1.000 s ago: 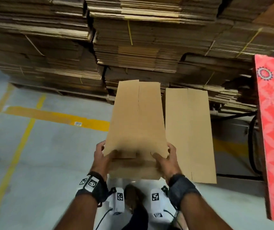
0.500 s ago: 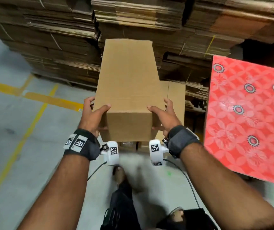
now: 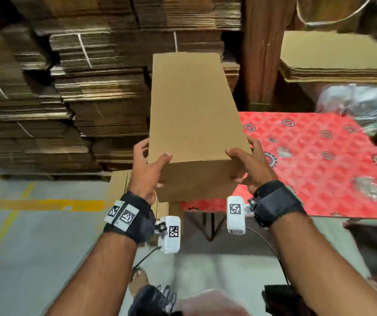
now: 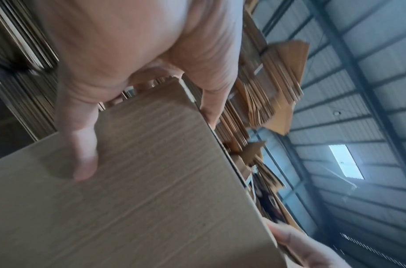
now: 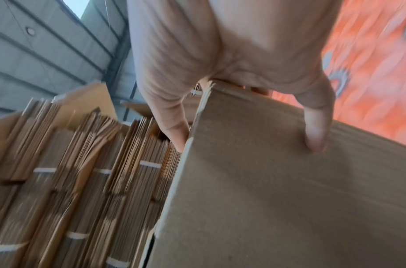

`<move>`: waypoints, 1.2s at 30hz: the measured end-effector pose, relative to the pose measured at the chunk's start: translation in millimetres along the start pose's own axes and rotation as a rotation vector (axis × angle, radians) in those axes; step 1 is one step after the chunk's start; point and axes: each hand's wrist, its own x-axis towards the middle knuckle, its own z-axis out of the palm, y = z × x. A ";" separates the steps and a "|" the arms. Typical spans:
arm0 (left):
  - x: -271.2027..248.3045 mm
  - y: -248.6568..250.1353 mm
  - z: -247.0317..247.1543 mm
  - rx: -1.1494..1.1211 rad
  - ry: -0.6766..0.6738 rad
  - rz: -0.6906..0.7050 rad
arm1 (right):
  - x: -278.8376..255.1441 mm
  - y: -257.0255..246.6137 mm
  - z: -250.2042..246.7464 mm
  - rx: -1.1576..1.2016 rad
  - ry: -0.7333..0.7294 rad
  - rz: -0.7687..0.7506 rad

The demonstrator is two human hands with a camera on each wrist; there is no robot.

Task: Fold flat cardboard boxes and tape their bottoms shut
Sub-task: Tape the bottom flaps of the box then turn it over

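I have the box [image 3: 194, 124] up in the air in front of me, in the middle of the head view, with its long side pointing away toward 12 o'clock and its near end facing me. My left hand [image 3: 147, 169] holds the near left corner, thumb lying on top and fingers curled around the side and under. My right hand [image 3: 250, 166] does the same on the near right corner. Both hands are wrapped on the box, not flat and not wide. I think the worst thing that could happen is the box slipping, because I only hold one end and the far end hangs out with nothing under it, so it may tip down. I also think the box could squash back flat if I squeeze the sides too hard, since I see no tape on it and cannot see its bottom flaps. The red table [image 3: 320, 165] sits at 3 o'clock, just beside my right hand, and the box could bump its edge if I swing too low. The piles of flat cardboard [image 3: 100, 96] stand from 9 to 12 o'clock, near the far end, and a poke there could bend a corner. The wrist views are blurry, so I cannot check the far flaps.
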 end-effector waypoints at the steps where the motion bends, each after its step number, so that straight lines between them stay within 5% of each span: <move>1: -4.2 -4.7 19.2 0.003 -0.040 -0.008 | -2.8 0.1 -22.1 0.009 0.031 -0.007; 11: -20.6 -66.9 152.2 0.149 -0.349 -0.084 | 3.9 42.0 -169.0 -0.110 0.304 -0.059; 20: 24.8 -94.5 230.5 0.323 -0.452 0.146 | 47.9 22.9 -232.1 -0.121 0.349 -0.035; 36: 36.7 -91.3 317.7 0.287 -0.434 0.248 | 107.9 1.1 -310.0 -0.170 0.290 -0.094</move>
